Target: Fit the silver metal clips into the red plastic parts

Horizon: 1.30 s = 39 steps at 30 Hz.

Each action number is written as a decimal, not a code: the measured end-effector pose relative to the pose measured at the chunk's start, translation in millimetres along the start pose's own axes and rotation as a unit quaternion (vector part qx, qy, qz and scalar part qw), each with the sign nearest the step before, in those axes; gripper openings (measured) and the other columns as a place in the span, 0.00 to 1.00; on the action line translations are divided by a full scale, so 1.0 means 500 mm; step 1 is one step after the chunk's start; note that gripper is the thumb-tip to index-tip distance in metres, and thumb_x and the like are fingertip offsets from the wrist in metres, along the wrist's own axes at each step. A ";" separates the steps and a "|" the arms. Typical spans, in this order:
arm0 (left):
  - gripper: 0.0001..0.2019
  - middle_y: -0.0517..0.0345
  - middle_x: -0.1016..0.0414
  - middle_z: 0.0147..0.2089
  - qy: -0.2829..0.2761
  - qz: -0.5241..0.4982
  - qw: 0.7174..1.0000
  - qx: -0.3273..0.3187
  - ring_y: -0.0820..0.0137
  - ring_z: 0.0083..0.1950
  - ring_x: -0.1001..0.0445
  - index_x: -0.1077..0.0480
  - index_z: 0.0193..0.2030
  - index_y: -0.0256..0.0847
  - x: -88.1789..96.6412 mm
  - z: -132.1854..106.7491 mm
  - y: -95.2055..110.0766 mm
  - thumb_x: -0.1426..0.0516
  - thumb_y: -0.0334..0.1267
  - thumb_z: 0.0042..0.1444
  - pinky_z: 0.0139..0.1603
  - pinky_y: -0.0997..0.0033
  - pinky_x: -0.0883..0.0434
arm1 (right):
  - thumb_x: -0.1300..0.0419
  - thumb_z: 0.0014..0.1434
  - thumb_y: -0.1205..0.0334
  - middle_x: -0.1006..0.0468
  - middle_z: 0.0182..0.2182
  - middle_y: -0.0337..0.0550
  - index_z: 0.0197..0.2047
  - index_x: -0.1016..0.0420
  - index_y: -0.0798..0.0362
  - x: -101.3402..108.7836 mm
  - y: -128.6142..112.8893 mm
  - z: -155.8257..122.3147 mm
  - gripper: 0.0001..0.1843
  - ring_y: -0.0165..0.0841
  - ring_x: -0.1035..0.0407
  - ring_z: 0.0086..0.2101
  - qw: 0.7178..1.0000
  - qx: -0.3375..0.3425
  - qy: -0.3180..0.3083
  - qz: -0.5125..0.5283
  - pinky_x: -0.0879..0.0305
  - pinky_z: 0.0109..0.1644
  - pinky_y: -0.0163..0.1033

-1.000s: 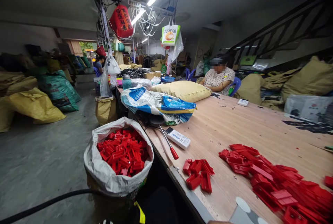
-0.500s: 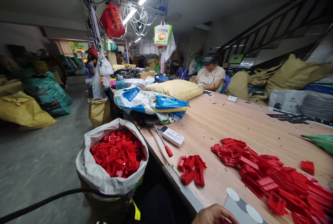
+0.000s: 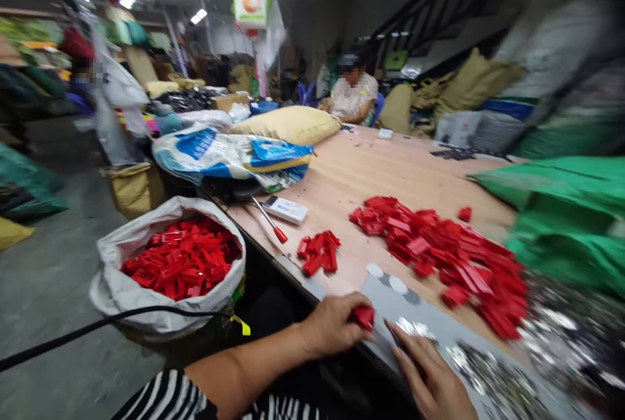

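Observation:
My left hand (image 3: pixel 336 322) is closed around a red plastic piece (image 3: pixel 363 317) at the front edge of the table. Just to its right, my right hand (image 3: pixel 432 371) is held with its fingers stretched out and somewhat apart; I see nothing held in it. Beside that hand, small shiny metal parts (image 3: pixel 498 374) lie on a grey mat (image 3: pixel 375 293). Farther back on the table is a long heap of red plastic pieces (image 3: pixel 430 238). A smaller group of red pieces (image 3: pixel 318 252) lies near the table's left edge.
A white sack (image 3: pixel 105 244) full of red pieces stands left of the table, with a black cable (image 3: pixel 97 323) across its front. A red-handled lever (image 3: pixel 271 219), a white device (image 3: pixel 288 210) and a blue-white bag (image 3: pixel 219 153) line the edge. Across the table sits a person (image 3: pixel 354 91).
The view has swung right and down. Both hands now show, with the red piece visible in my left; before, only part of one hand showed. The metal parts and green bag have come into view.

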<state>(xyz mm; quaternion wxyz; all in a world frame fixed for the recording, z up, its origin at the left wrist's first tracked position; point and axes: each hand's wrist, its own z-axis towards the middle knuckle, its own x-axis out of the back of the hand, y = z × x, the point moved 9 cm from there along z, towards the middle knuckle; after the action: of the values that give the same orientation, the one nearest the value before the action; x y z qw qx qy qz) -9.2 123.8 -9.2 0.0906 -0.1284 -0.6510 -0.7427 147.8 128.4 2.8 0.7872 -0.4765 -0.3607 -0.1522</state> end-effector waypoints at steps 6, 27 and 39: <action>0.20 0.55 0.22 0.41 -0.029 -0.024 0.998 -0.049 0.65 0.41 0.26 0.26 0.51 0.44 -0.009 0.010 0.012 0.37 0.37 0.49 0.46 0.70 0.32 | 0.48 0.62 0.57 0.19 0.39 0.46 0.43 0.25 0.50 -0.002 -0.012 -0.003 0.13 0.37 0.25 0.38 0.995 -0.091 -0.034 -0.010 0.29 0.44 0.40; 0.21 0.53 0.23 0.45 -0.094 -0.237 0.966 0.042 0.66 0.45 0.25 0.31 0.49 0.40 -0.046 0.007 -0.017 0.34 0.35 0.47 0.49 0.67 0.30 | 0.45 0.61 0.69 0.26 0.38 0.44 0.50 0.29 0.49 -0.007 -0.042 -0.005 0.15 0.34 0.30 0.38 0.997 0.007 -0.055 0.048 0.32 0.42 0.39; 0.34 0.55 0.22 0.34 -0.088 -0.428 0.887 0.151 0.70 0.32 0.24 0.28 0.50 0.36 -0.066 -0.002 -0.007 0.28 0.37 0.31 0.39 0.67 0.28 | 0.45 0.59 0.70 0.21 0.39 0.42 0.48 0.28 0.45 0.018 -0.076 -0.016 0.16 0.34 0.24 0.38 0.982 0.190 -0.007 0.015 0.28 0.40 0.31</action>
<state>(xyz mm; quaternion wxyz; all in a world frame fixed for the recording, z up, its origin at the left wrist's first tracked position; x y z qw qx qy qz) 21.1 122.4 -22.8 -0.2748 0.1131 -0.7524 -0.5879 135.1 103.7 31.2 0.8629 -0.3250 -0.3813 -0.0659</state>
